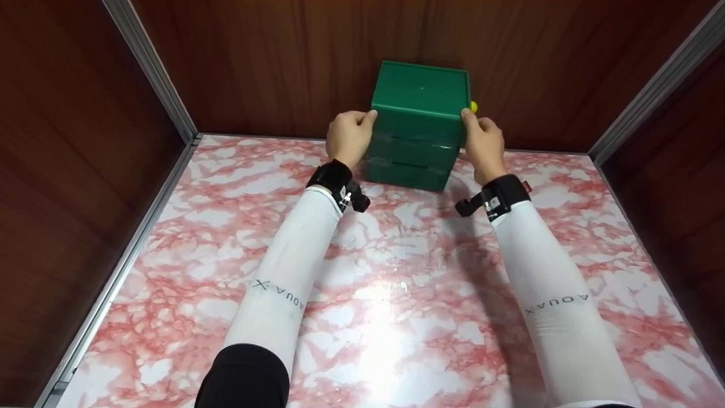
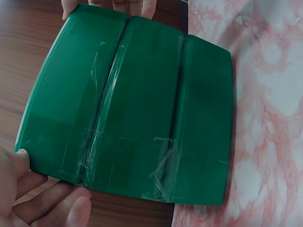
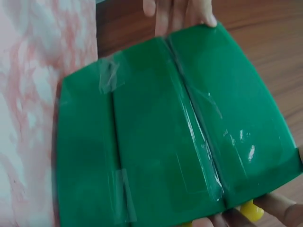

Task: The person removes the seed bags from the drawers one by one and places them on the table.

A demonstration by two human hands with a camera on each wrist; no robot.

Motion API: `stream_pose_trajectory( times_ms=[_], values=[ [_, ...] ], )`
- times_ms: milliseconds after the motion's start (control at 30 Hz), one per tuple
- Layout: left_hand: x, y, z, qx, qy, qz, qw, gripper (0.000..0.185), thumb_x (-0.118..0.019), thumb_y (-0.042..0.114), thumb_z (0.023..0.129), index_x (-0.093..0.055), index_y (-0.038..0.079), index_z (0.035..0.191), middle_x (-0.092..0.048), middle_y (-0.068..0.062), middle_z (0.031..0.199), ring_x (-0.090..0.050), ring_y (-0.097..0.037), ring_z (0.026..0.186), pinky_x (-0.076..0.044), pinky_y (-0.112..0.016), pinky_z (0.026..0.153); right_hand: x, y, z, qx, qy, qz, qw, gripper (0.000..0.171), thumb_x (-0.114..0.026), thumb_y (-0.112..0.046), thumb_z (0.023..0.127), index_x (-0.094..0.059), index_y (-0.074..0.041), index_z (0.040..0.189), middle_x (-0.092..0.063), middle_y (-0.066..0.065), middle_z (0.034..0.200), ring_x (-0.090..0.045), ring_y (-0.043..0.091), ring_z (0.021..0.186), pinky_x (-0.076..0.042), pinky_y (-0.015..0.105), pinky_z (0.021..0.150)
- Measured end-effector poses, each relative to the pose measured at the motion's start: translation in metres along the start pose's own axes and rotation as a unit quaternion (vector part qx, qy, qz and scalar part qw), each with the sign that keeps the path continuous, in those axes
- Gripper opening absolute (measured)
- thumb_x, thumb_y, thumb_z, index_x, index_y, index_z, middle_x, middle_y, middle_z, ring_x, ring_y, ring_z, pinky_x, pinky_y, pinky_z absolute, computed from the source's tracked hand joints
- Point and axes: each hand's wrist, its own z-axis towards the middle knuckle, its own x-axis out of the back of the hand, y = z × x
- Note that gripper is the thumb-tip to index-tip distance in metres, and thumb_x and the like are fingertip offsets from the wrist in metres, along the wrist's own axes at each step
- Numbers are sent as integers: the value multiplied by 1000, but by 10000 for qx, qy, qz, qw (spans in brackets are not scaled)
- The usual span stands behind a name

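Note:
A green three-tier drawer box (image 1: 419,124) stands at the back of the table, its tiers joined with clear tape (image 2: 163,175). My left hand (image 1: 348,136) grips its left side, thumb at the upper front corner. On the opposite side my right hand (image 1: 485,144) holds the box in the same way, its fingers near a yellow knob (image 3: 252,211). The fingers behind the right side are partly hidden in the head view. In the left wrist view the box looks tilted, with the front panel facing the camera.
Brown wood-grain panels (image 1: 272,68) rise behind and on both sides, with metal corner rails (image 1: 150,62). The tabletop (image 1: 226,238) has a red and white marbled pattern, and light glares off its middle. A dark wristband (image 1: 510,190) with a small camera sits on each wrist.

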Motion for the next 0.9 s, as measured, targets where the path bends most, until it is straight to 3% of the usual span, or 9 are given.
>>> stream_pose_trajectory(
  times_ms=[200, 300, 733, 900],
  values=[
    [6, -5, 3, -194, -85, -33, 9998, 34, -67, 44, 113, -88, 19, 121, -74, 2, 93, -63, -12, 82, -45, -27, 74, -3, 3, -7, 273, 126, -36, 9995, 57, -57, -70, 108, -65, -14, 115, -54, 3, 105, -51, 17, 98, -40, 33, 86],
    [9, -7, 4, -248, -143, -42, 9996, 34, -68, 44, 112, -88, 18, 119, -77, 3, 94, -65, -11, 82, -48, -27, 76, -3, 4, -9, 318, 188, -40, 9993, 56, -58, -69, 108, -66, -14, 112, -53, 3, 101, -50, 16, 95, -39, 32, 84],
    [11, -10, 6, -319, -72, -57, 9994, 34, -67, 43, 113, -89, 17, 112, -64, 3, 80, -62, -13, 81, -44, -27, 73, -6, 1, -19, 245, 139, 68, 9996, 56, -60, -68, 107, -66, -13, 113, -58, 5, 108, -54, 18, 96, -49, 35, 82],
    [15, -13, 8, -280, 29, -1, 9996, 32, -67, 42, 113, -89, 19, 115, -72, 2, 90, -63, -11, 86, -47, -27, 79, -12, -2, -30, 219, 100, 31, 9997, 56, -60, -69, 107, -65, -14, 115, -60, 5, 114, -56, 19, 100, -48, 35, 84]
  ],
)
